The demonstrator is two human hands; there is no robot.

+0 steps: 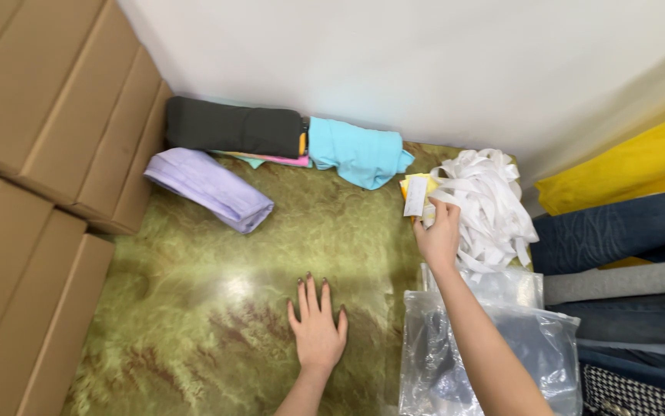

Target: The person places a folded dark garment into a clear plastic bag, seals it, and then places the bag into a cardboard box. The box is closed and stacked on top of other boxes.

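While the left hand (pixel 318 327) lies flat and palm-down on the glossy green marbled tabletop (pixel 217 285), fingers spread slightly apart and holding nothing, the right hand (pixel 438 235) reaches forward with its fingers pinched together on a small white paper tag (pixel 415 196). That tag stands upright just in front of a thin stack of yellow and orange fabric pieces (pixel 405 189), and it sits right beside a loose heap of white ribbon strips (pixel 490 204), which the right knuckles touch or nearly touch. Under the right forearm lie crumpled clear plastic bags (pixel 494 347), near the table's right edge. Along the white wall at the back rest a dark grey folded cloth roll (pixel 234 128), with thin pink and teal layers beneath it, and a light blue folded cloth (pixel 358 153) touching its end. A lilac folded cloth (pixel 211 186) lies tilted in front of the grey one. Brown cardboard boxes (pixel 47 139) are stacked at the left, and folded denim, grey and yellow textiles (pixel 625 231) are piled at the right.
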